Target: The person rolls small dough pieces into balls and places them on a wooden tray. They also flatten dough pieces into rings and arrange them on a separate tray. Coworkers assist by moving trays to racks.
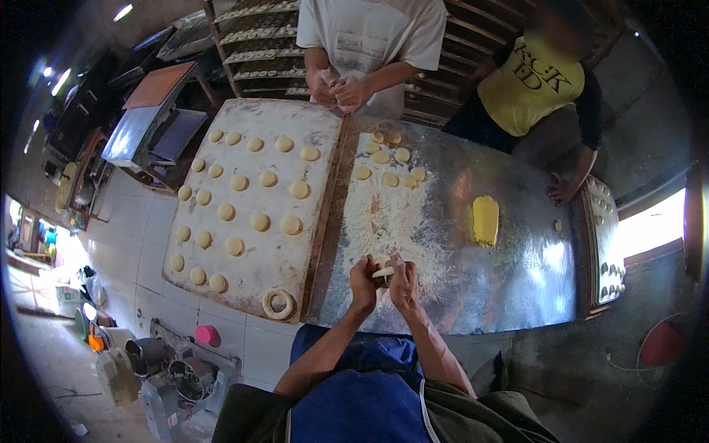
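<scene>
Above the floured metal table, my left hand point(362, 282) and my right hand point(402, 282) face each other, fingers closed round a piece of pale dough point(383, 272). Part of the dough is hidden by my fingers, so its full shape cannot be made out. Below my hands lies a spread of white flour point(380, 203). At its far end sit several small dough pieces point(390, 179). To my left, a floured wooden board point(247, 173) carries rows of round dough balls point(260, 221). One dough ring point(278, 303) lies at that board's near right corner.
A yellow block of fat or dough point(485, 221) lies on the metal table point(532, 288). Across stands a person in a white shirt point(373, 37), hands together; another in yellow point(528, 85) stands at right, near a second dough board point(605, 240). Racks of trays point(262, 54) stand behind.
</scene>
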### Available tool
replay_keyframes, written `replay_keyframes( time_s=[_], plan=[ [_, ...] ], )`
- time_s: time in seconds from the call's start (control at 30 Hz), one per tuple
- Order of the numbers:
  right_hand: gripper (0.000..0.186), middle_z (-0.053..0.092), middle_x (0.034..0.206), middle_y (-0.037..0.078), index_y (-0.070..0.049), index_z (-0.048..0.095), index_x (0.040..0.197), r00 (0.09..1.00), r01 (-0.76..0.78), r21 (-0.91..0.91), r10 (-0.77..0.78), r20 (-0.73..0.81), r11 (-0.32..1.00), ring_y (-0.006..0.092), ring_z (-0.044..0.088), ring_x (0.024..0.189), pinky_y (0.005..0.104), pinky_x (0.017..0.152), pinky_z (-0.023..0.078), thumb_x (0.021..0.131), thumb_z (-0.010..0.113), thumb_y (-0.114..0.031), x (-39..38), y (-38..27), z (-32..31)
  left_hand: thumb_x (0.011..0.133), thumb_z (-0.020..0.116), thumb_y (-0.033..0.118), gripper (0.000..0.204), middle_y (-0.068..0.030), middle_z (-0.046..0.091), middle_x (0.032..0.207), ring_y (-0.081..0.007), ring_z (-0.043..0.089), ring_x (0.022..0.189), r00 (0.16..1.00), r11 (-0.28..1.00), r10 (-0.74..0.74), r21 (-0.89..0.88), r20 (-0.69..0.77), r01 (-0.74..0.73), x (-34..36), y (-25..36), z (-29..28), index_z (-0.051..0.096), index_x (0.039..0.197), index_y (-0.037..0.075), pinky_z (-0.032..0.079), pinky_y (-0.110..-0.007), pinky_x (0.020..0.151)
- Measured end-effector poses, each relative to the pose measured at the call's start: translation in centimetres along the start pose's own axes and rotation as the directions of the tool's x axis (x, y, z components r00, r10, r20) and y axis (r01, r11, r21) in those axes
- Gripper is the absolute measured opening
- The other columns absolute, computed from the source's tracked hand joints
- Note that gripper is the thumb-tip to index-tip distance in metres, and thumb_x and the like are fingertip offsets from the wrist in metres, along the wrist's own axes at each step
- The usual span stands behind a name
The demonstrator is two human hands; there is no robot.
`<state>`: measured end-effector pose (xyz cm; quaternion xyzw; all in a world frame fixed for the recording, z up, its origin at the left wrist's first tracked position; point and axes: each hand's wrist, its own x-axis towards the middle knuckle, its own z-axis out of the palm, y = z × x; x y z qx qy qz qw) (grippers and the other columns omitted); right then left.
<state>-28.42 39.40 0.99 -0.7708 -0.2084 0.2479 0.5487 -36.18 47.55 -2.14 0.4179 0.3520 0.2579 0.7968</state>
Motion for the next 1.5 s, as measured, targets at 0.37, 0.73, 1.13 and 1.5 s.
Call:
replay_keyframes(
  time_s=[0.37, 0.73, 1.13, 1.5],
  plan=[
    [0.049, 0.060, 0.089, 0.018, -0.001, 0.059, 0.109, 0.994, 0.065, -0.112, -0.054, 0.099, 0.992, 0.0344, 0.061, 0.080, 0.0485, 0.068, 0.047, 0.104, 0.047, -0.048, -2.5, 0.5, 5.1, 0.104, 0.041, 0.033, 0.040, -0.0215, 0.052, 0.068, -0.0382, 0.055, 0.065, 0.963, 0.953, 0.232, 0.165, 0.140, -0.254, 0.1, 2.3, -6.0, 0.047, 0.078, 0.004, 0.044, -0.045, 0.059],
    [0.068, 0.066, 0.084, 0.009, 0.004, 0.067, 0.097, 0.928, 0.087, 0.017, -0.087, 0.362, 0.996, 0.0181, 0.060, 0.079, 0.0325, 0.079, 0.049, 0.103, 0.038, -0.057, -2.8, -2.4, 10.0, 0.096, 0.048, 0.013, 0.021, -0.0218, 0.056, 0.077, -0.0388, 0.058, 0.072, 0.583, 0.024, 0.720, 0.825, 0.377, -0.564, -0.7, 5.9, -12.4, 0.056, 0.079, 0.004, 0.045, -0.043, 0.068],
    [0.066, 0.067, 0.101, 0.019, -0.004, 0.047, 0.137, 0.925, 0.356, -0.443, -0.245, 0.289, 0.822, 0.0330, 0.068, 0.089, 0.0445, 0.080, 0.054, 0.084, 0.078, -0.024, -1.3, -4.9, 13.0, 0.087, 0.069, 0.005, 0.017, -0.0154, 0.060, 0.086, -0.0360, 0.059, 0.084, 0.733, 0.235, 0.675, 0.916, 0.087, -0.325, -0.4, 11.4, -17.6, 0.066, 0.104, 0.001, 0.049, -0.048, 0.077],
    [0.043, 0.068, 0.106, 0.018, -0.012, 0.062, 0.125, 0.997, 0.080, -0.760, -0.060, 0.054, 0.645, 0.0348, 0.066, 0.105, 0.0482, 0.088, 0.052, 0.085, 0.076, -0.019, 4.6, 3.1, 1.2, 0.077, 0.081, 0.028, 0.061, -0.0221, 0.061, 0.120, -0.0349, 0.057, 0.115, 0.702, 0.112, 0.707, 0.994, -0.085, 0.008, 0.2, 10.1, -21.1, 0.061, 0.132, 0.011, 0.041, -0.051, 0.101]
  ],
)
